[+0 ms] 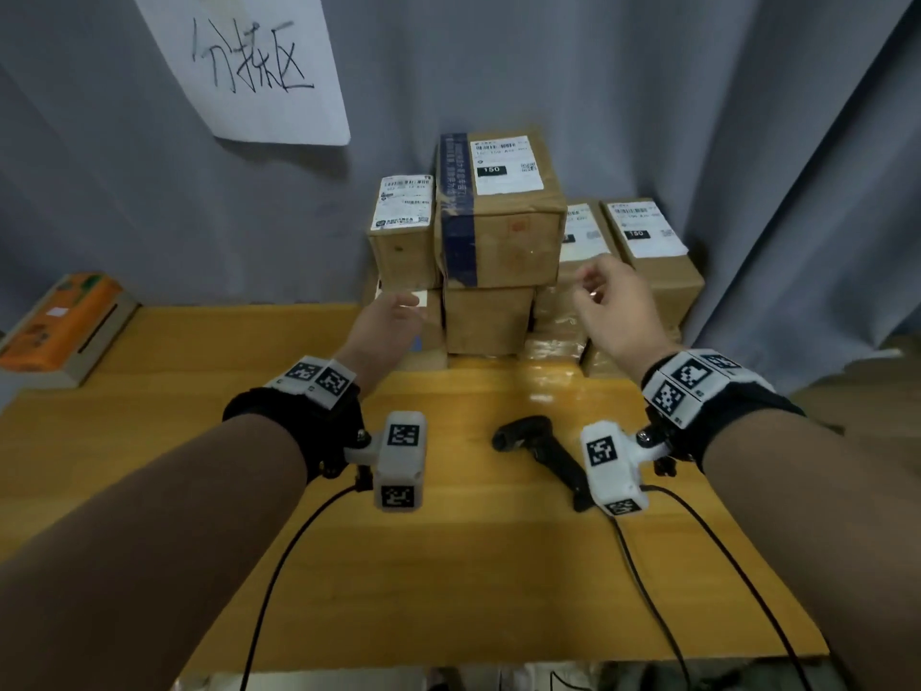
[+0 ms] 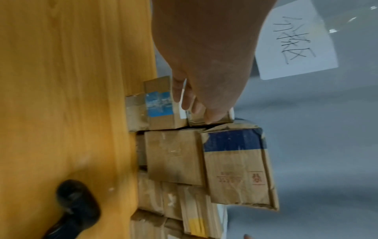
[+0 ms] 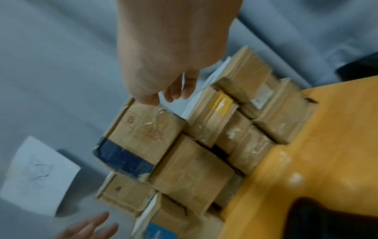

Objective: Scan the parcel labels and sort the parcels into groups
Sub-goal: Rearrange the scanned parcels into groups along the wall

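Wooden table (image 1: 448, 566), yellow-orange top, nearest the viewer; two black cables trail over its near edge. Barcode scanner (image 1: 540, 453), black, lying on the table between the two forearms, touched by neither hand, well short of both. Left hand (image 1: 393, 324), reaching forward over the far part of the table to the left flank of the parcel stack; fingers extended and relaxed, grasping nothing; in the left wrist view the fingertips (image 2: 206, 116) reach the near edge of the small parcel (image 1: 403, 231) on the upper left, though contact cannot be confirmed. Right hand (image 1: 615, 304), raised in front of the right side of the stack, fingers loosely curled with nothing in them, grip released; in the right wrist view it hovers at the right upper corner of the taped parcel. Parcels, brown cardboard, stacked in two layers at the far edge of the table against the curtain. Taped parcel (image 1: 498, 211), largest, top centre, dark blue tape band down its left side, white label marked 150 facing up; it lies between the two hands and beyond them. Plain parcel (image 1: 486, 319) directly beneath it. Right parcel (image 1: 658, 256), white label likewise marked 150, just beyond the right hand. Orange box (image 1: 65, 326), far left, beside the table's far corner. Grey curtain (image 1: 648, 92) behind everything, with a white paper sign (image 1: 249, 62) bearing handwritten characters pinned at upper left.
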`<control>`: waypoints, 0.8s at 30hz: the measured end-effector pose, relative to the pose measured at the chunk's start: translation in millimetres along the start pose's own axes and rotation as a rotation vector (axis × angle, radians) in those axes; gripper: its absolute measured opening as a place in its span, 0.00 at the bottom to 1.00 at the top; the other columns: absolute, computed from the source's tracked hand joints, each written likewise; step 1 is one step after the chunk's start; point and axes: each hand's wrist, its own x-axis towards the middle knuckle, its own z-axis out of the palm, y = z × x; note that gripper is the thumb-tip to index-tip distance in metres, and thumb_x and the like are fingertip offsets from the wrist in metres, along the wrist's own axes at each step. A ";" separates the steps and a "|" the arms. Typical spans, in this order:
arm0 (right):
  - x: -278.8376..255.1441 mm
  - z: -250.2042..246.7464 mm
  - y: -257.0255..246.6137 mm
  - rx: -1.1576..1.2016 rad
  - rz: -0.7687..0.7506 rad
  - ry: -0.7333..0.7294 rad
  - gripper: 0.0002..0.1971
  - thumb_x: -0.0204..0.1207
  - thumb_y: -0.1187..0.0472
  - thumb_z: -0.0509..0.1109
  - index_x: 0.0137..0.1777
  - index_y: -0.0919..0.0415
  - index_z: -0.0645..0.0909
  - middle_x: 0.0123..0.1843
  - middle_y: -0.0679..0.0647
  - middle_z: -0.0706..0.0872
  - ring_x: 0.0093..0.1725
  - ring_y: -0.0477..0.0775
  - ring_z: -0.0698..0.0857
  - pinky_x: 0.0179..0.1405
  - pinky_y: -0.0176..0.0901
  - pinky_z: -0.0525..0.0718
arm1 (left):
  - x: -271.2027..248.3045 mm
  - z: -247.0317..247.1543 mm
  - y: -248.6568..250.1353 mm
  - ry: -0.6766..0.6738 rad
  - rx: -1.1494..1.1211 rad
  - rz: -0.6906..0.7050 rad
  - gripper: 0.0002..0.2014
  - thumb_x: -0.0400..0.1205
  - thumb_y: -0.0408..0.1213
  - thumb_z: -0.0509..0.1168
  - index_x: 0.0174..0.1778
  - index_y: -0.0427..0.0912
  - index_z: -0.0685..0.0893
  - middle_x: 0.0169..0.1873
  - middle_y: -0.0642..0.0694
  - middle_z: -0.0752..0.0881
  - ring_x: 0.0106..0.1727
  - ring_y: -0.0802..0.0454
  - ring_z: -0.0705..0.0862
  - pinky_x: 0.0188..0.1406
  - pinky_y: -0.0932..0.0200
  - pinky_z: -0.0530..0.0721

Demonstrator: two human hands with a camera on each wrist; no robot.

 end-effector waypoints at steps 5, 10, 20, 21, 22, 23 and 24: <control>-39.9 12.8 49.9 -0.135 0.276 -0.161 0.12 0.82 0.61 0.66 0.63 0.63 0.78 0.52 0.57 0.84 0.53 0.58 0.84 0.45 0.41 0.74 | -16.2 24.9 -46.3 -0.108 0.032 -0.058 0.15 0.86 0.40 0.61 0.67 0.40 0.78 0.57 0.43 0.80 0.54 0.49 0.79 0.50 0.56 0.75; -88.8 39.7 98.1 -0.303 0.554 -0.628 0.32 0.82 0.47 0.68 0.80 0.63 0.65 0.78 0.63 0.70 0.72 0.64 0.74 0.64 0.51 0.78 | -31.1 60.4 -85.4 -0.180 0.030 -0.189 0.12 0.87 0.42 0.61 0.65 0.43 0.77 0.55 0.43 0.81 0.49 0.46 0.80 0.47 0.48 0.78; -97.3 112.2 147.2 -0.299 0.452 -0.624 0.33 0.76 0.51 0.73 0.77 0.63 0.68 0.70 0.63 0.77 0.66 0.66 0.79 0.62 0.54 0.81 | -49.0 105.8 -113.7 -0.200 0.016 -0.404 0.12 0.88 0.42 0.60 0.66 0.47 0.75 0.60 0.45 0.80 0.58 0.42 0.81 0.57 0.43 0.81; -96.7 116.7 151.7 -0.311 0.440 -0.611 0.32 0.76 0.52 0.73 0.77 0.63 0.69 0.69 0.64 0.78 0.65 0.66 0.80 0.62 0.54 0.81 | -51.8 110.7 -113.8 -0.198 0.003 -0.422 0.12 0.88 0.42 0.60 0.67 0.47 0.75 0.60 0.45 0.80 0.57 0.43 0.82 0.57 0.43 0.81; -96.5 120.0 157.2 -0.313 0.424 -0.610 0.31 0.76 0.53 0.73 0.75 0.63 0.70 0.68 0.63 0.78 0.64 0.66 0.80 0.62 0.54 0.81 | -54.8 116.4 -114.1 -0.194 -0.012 -0.440 0.12 0.88 0.42 0.60 0.67 0.46 0.75 0.60 0.45 0.81 0.57 0.44 0.82 0.58 0.43 0.81; -97.3 121.0 160.9 -0.292 0.407 -0.617 0.29 0.76 0.54 0.74 0.74 0.64 0.71 0.65 0.63 0.79 0.62 0.65 0.81 0.60 0.54 0.82 | -58.4 122.2 -113.9 -0.187 -0.021 -0.456 0.13 0.88 0.41 0.60 0.68 0.46 0.75 0.60 0.45 0.81 0.57 0.45 0.82 0.59 0.43 0.81; -98.9 120.3 164.8 -0.243 0.387 -0.619 0.27 0.76 0.55 0.74 0.71 0.64 0.73 0.62 0.60 0.80 0.59 0.64 0.82 0.55 0.53 0.82 | -62.2 128.5 -112.9 -0.181 -0.026 -0.470 0.13 0.88 0.41 0.60 0.69 0.46 0.74 0.60 0.45 0.81 0.57 0.46 0.82 0.59 0.44 0.81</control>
